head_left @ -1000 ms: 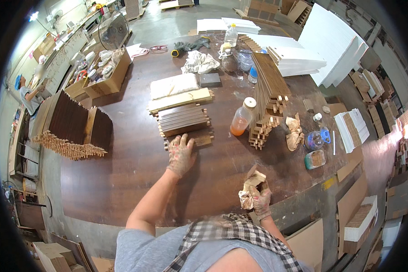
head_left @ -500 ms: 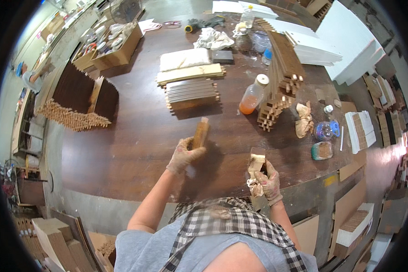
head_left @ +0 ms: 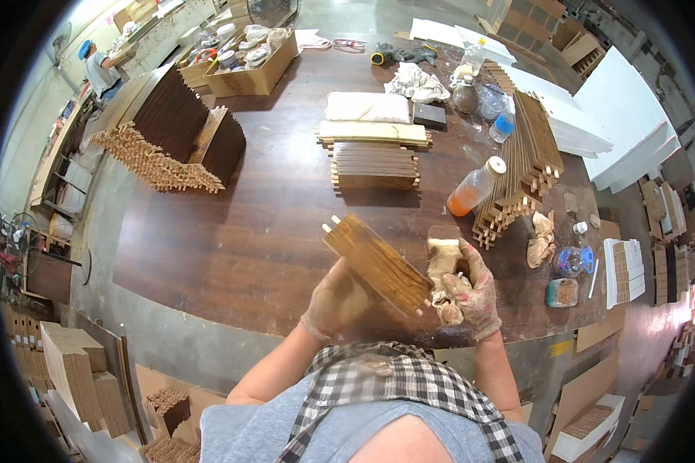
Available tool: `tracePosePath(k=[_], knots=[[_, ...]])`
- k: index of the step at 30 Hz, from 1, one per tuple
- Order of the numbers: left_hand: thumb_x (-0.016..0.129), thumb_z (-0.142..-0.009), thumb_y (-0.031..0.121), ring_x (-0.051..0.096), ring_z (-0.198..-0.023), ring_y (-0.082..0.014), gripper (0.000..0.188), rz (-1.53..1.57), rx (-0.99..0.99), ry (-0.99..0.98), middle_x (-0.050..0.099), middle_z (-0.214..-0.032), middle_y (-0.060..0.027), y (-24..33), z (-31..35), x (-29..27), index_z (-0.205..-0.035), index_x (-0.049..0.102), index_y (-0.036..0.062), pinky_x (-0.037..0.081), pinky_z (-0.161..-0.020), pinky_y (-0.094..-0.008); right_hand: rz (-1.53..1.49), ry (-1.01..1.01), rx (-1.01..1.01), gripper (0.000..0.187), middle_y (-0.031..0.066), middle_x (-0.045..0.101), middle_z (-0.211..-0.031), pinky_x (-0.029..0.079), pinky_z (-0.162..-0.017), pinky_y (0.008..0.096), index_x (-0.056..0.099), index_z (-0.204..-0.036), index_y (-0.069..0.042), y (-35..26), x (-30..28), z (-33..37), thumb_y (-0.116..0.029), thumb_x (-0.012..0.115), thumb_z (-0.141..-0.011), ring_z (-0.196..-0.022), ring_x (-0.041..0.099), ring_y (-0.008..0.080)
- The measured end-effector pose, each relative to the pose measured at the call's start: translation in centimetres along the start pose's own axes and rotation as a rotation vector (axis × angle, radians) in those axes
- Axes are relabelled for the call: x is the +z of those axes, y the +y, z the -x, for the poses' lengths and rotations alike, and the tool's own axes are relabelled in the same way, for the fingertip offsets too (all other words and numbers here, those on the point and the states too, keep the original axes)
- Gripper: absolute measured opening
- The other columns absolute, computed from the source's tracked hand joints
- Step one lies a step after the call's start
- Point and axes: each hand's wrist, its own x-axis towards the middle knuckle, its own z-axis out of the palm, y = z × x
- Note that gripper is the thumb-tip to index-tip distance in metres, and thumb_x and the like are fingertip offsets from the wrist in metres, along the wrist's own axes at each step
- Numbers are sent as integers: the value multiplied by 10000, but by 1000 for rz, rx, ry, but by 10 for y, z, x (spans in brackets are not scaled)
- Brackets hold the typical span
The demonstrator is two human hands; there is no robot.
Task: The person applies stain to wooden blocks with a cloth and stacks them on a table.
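Note:
A brown wooden slat [head_left: 380, 264] with pale dowels at its ends lies tilted across my left hand [head_left: 333, 302]. That hand supports it from below and behind, its fingers mostly hidden by the wood. Close to the slat's right end, my right hand [head_left: 475, 293] is closed round a crumpled cream cloth [head_left: 443, 266]. A small brown piece shows at the cloth's upper edge; its kind is unclear. Beyond my hands lies a row of dowelled slats [head_left: 374, 166]. Both hands wear thin stained gloves.
Tall stacks of dowelled slats stand left [head_left: 158, 127] and right [head_left: 529, 166] on the dark table [head_left: 177, 247]. A bottle of orange liquid [head_left: 475, 187] stands before the right stack. A carton of supplies [head_left: 256, 71] and white panels [head_left: 629, 116] sit farther back. Another person [head_left: 100, 69] works far left.
My left hand has turned the slat from nearly upright to slanting, bringing its broad face into view and its right end near the cloth. The view has shifted.

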Motion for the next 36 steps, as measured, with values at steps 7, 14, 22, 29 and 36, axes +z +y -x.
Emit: tracePosePath(k=[7, 14, 22, 29, 36], knots=[[315, -1037, 490, 404, -1338, -260, 587, 43, -45, -80, 413, -1464, -94, -15, -10, -3, -1478, 326, 102, 334, -1124, -473, 208, -174, -162, 710, 189, 627, -1250, 500, -926, 322, 467, -1378, 59, -40, 6, -26, -182, 757, -776, -1106, 632, 229], [279, -1016, 562, 434, -1318, -269, 664, 54, -132, -117, 406, -1453, -103, -11, -14, 15, -1514, 246, 123, 379, -1103, -459, 15, -182, 46, 692, 134, 605, -1278, 486, -928, 287, 450, -1412, 31, -41, 24, -23, -176, 729, -814, -1093, 598, 159], [311, -958, 669, 476, -1269, -239, 775, -255, -171, -69, 459, -1384, -121, -5, -12, 29, -1479, 298, 95, 403, -1070, -405, 260, -154, 44, 641, 226, 636, -1191, 534, -843, 329, 559, -1292, 28, -58, 15, -29, -187, 758, -722, -985, 673, 292], [449, -895, 670, 433, -1334, -245, 872, -239, -187, 9, 331, -1515, -109, 1, -18, 53, -1538, 155, 160, 425, -1079, -448, 413, -239, 12, 628, 228, 651, -1170, 537, -851, 364, 566, -1284, 41, -78, 27, -35, -234, 741, -747, -1004, 681, 307], [435, -923, 639, 424, -1337, -231, 822, -688, -33, -41, 351, -1496, -100, -19, -17, -12, -1527, 204, 131, 435, -1067, -431, 325, -261, 8, 617, 221, 642, -1204, 532, -872, 355, 571, -1274, 44, -67, 29, -32, -253, 727, -756, -1038, 675, 294]])
